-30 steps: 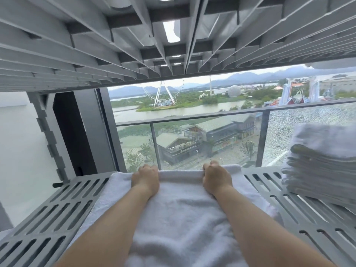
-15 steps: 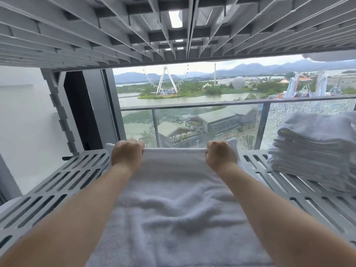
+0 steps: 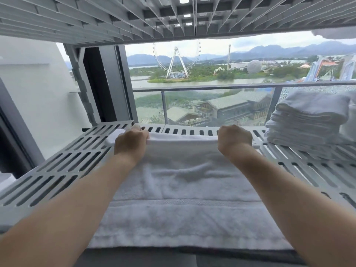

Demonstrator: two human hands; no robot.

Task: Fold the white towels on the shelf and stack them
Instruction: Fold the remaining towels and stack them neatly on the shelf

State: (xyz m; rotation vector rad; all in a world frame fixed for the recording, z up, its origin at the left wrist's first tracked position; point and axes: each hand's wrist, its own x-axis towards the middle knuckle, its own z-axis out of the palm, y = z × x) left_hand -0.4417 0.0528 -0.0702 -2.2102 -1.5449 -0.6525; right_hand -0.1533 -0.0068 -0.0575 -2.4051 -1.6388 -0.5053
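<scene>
Our left forearm (image 3: 67, 209) bare, at lower left of frame, our right forearm (image 3: 289, 199) bare too, at lower right, both broad nr the bottom edge & narrowing to the wrists, left hand (image 3: 131, 145) & right hand (image 3: 234, 142) bare, mid-frame, backs twd cam.

Ferris wheel (image 3: 176, 62) across the river (image 3: 231, 81), beyond a glass balcony railing (image 3: 192, 87), mountains (image 3: 327, 46) behind.
</scene>
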